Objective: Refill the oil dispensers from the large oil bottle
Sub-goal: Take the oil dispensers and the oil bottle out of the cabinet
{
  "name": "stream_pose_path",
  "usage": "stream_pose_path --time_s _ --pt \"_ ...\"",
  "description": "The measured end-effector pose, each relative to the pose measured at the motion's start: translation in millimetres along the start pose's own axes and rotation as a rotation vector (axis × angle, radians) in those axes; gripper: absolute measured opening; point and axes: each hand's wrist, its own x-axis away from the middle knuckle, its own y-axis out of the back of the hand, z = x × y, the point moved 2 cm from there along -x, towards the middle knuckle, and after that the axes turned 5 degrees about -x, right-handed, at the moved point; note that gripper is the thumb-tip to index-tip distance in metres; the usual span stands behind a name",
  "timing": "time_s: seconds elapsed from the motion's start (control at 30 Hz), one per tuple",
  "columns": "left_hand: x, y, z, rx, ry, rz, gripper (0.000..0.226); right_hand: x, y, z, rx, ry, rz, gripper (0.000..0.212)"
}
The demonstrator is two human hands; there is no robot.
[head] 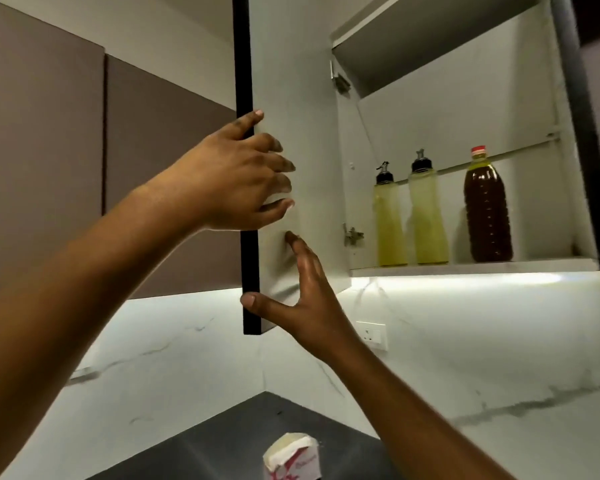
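Observation:
An upper cabinet stands open, its door [298,81] swung out toward me. On its bottom shelf [471,266] stand two clear oil dispensers [390,223] [428,220] with black pour spouts, both holding pale yellow oil. To their right is the large oil bottle [487,209], filled with dark brown oil and topped by a red cap. My left hand [236,181] grips the door's black outer edge, fingers wrapped onto the pale inner face. Lower down, my right hand [312,299] touches the inner face with straight fingers, the thumb at the door's edge.
Closed brown cabinet doors [49,168] line the wall to the left. A lit marble backsplash carries a white wall socket [373,336]. Below lies a dark countertop [222,445] with a white and red carton [291,459] on it. An upper shelf [430,53] spans the cabinet.

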Motion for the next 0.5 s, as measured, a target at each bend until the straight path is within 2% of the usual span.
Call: stream_pose_path --time_s 0.3,0.4,0.5 --pt "31.5 -66.2 25.8 -0.083 -0.004 0.228 0.063 -37.7 -85.5 -19.3 0.137 0.084 -0.079 0.108" --pt "43.4 -97.0 32.4 -0.103 0.008 0.295 0.062 -55.6 -105.1 -38.3 0.097 0.127 -0.087 0.096" --pt "52.1 -133.7 34.4 -0.066 0.028 0.327 0.064 -80.2 -116.7 -65.9 0.158 0.131 -0.074 0.09"
